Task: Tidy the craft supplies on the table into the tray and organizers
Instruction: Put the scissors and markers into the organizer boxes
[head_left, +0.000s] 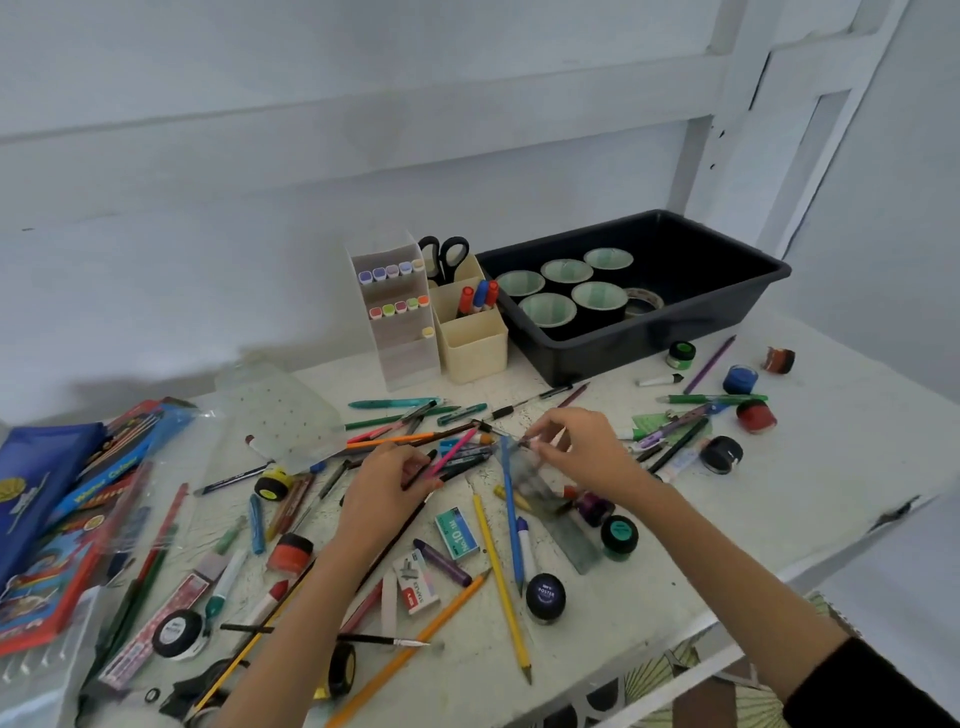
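My left hand (387, 488) is closed on a small bunch of pens, a pink one (451, 453) sticking out toward the upper right. My right hand (576, 449) pinches a thin pen or pencil (524, 441) at the middle of the heap. Pencils, pens, crayons and paint pots lie scattered over the white table (810, 499). At the back stand a clear marker organizer (397, 312), a cream pen holder (470, 332) with markers and scissors, and a black tray (691, 322) holding several tape rolls.
Colour-pencil boxes and a blue pouch (47, 499) crowd the left edge. A clear plastic sheet (283, 410) lies behind the heap. Paint pots (756, 415) sit at the right, a staple box (457, 532) and a ruler (561, 519) in front.
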